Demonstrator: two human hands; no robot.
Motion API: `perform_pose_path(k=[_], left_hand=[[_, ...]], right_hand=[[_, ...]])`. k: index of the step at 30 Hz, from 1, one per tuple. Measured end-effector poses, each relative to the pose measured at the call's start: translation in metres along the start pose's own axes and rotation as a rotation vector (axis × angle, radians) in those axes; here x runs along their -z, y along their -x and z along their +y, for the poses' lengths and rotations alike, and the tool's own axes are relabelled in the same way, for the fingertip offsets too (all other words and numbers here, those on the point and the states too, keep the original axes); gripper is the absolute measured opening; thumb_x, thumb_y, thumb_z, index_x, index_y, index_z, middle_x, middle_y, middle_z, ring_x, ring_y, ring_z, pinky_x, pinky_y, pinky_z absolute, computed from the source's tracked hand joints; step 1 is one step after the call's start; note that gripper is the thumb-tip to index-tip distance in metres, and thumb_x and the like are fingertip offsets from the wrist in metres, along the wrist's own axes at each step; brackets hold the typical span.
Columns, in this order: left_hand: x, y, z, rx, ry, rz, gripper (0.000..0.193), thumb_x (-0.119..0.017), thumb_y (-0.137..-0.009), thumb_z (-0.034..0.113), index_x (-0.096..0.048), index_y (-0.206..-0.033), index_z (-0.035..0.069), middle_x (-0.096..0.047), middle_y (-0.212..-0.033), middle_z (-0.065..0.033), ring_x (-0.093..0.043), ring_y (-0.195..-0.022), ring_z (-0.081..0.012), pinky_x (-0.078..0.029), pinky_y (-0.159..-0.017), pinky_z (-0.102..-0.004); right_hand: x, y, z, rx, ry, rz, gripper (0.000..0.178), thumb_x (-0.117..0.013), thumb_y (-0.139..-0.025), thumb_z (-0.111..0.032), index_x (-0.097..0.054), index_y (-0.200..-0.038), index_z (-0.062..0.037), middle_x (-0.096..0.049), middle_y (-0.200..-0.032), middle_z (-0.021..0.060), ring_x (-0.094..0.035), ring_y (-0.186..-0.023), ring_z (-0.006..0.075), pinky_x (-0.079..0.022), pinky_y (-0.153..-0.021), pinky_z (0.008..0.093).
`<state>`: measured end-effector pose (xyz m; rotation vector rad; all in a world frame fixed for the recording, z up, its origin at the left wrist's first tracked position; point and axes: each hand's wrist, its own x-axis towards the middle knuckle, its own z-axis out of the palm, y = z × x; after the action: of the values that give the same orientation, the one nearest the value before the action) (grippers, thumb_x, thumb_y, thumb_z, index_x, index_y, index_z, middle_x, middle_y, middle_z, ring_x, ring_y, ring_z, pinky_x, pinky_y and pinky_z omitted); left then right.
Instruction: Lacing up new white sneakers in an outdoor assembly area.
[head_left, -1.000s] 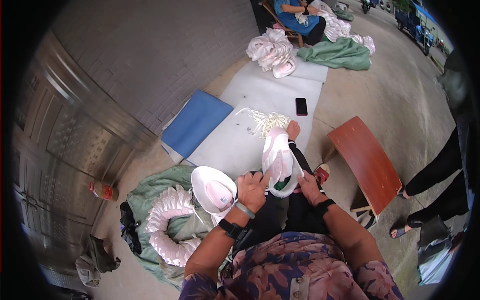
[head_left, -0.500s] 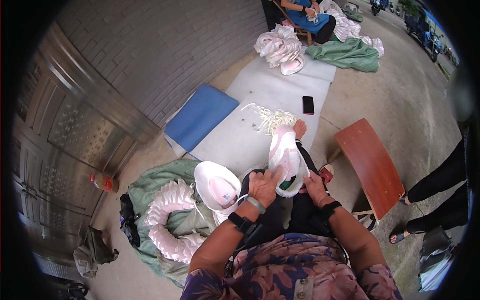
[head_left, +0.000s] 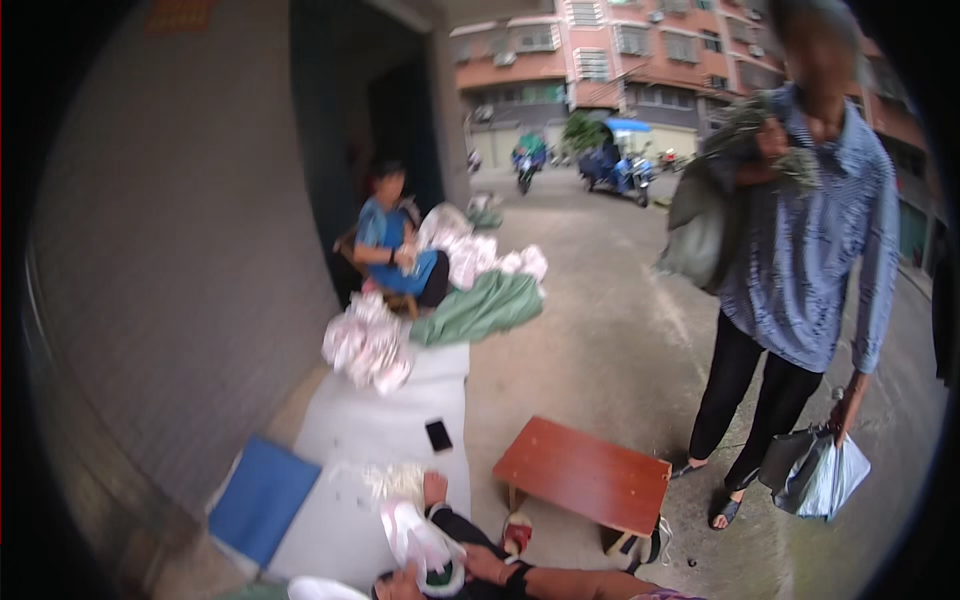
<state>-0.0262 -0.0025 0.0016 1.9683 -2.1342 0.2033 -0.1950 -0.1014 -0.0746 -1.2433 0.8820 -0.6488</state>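
Low in the picture, a pink-and-white shoe upper [head_left: 415,535] lies over my lap, its opening toward me with some green inside. My right hand [head_left: 484,564] closes on its right edge near the opening. At the lower edge, partly cut off and blurred, my left hand [head_left: 400,584] is closed against the left side of the shoe upper. Just beyond it, by my bare foot [head_left: 435,487], is a pile of whitish laces [head_left: 385,479]. Part of another white shoe piece [head_left: 322,590] shows at the bottom edge, left of my left hand.
A grey mat [head_left: 340,425] carries a black phone [head_left: 438,435]; a blue pad [head_left: 264,500] lies left. A red-brown wooden stool [head_left: 585,472] stands right. Beyond it stands a person [head_left: 800,240] with bags. Another person [head_left: 395,250] sits farther back among white-pink bundles and green cloth [head_left: 480,310].
The view has tilted up and turned right, so my hands and the shoe upper now sit at the lower edge. The standing person and street have come into view. Both hands stay on the upper.
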Motion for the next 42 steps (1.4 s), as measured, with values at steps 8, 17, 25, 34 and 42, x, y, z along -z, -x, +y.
perform_pose_path(k=[8, 17, 25, 34, 42], left_hand=[[-0.028, 0.009, -0.006, -0.147, -0.011, 0.147, 0.05, -0.048, -0.069, 0.009, -0.046, -0.118, 0.003, -0.06, -0.079, -0.0154, -0.056, -0.067, -0.0337, -0.044, -0.063, -0.045], [0.009, 0.019, 0.021, -0.173, 0.02, 0.31, 0.023, -0.049, -0.07, 0.008, -0.058, -0.09, 0.001, -0.059, -0.069, -0.0158, -0.057, -0.065, -0.0333, -0.044, -0.062, -0.0449], [0.032, 0.019, 0.058, -0.025, -0.042, -0.044, 0.037, -0.046, -0.079, 0.016, -0.05, -0.114, 0.002, -0.06, -0.075, -0.0177, -0.059, -0.066, -0.0334, -0.045, -0.059, -0.0444], [0.028, 0.027, 0.058, -0.001, -0.048, -0.177, 0.069, -0.048, -0.071, 0.007, -0.021, -0.133, -0.004, -0.058, -0.054, -0.009, -0.056, -0.046, -0.0248, -0.04, -0.041, -0.0375], [0.029, 0.022, 0.055, 0.096, 0.029, -0.239, 0.064, -0.046, -0.075, 0.009, -0.021, -0.133, -0.004, -0.063, -0.065, -0.0106, -0.06, -0.052, -0.0232, -0.044, -0.044, -0.0357]], right_hand=[[0.016, -0.023, -0.054, 0.114, 0.039, -0.063, 0.031, -0.053, -0.083, -0.031, -0.057, -0.099, -0.0047, -0.062, -0.088, 0.0139, -0.057, -0.075, 0.0249, -0.044, -0.067, 0.036], [0.035, -0.076, -0.116, 0.161, -0.08, -0.1, 0.048, -0.062, -0.072, -0.035, -0.054, -0.109, -0.006, -0.055, -0.105, 0.0141, -0.047, -0.097, 0.0245, -0.034, -0.085, 0.0365], [0.021, -0.002, -0.06, 0.476, 0.105, -0.021, 0.067, -0.07, -0.062, -0.038, -0.05, -0.118, -0.0071, -0.049, -0.12, 0.0142, -0.039, -0.116, 0.0241, -0.025, -0.101, 0.037], [0.02, 0.011, -0.008, -0.201, -0.264, -0.08, 0.021, -0.044, -0.09, -0.016, -0.055, -0.104, -0.0054, -0.061, -0.085, 0.0063, -0.06, -0.072, 0.018, -0.053, -0.059, 0.0323], [0.015, 0.018, -0.022, -0.233, -0.271, -0.069, 0.022, -0.045, -0.089, -0.016, -0.053, -0.107, -0.0046, -0.06, -0.089, 0.0064, -0.058, -0.072, 0.0169, -0.053, -0.061, 0.0325]])
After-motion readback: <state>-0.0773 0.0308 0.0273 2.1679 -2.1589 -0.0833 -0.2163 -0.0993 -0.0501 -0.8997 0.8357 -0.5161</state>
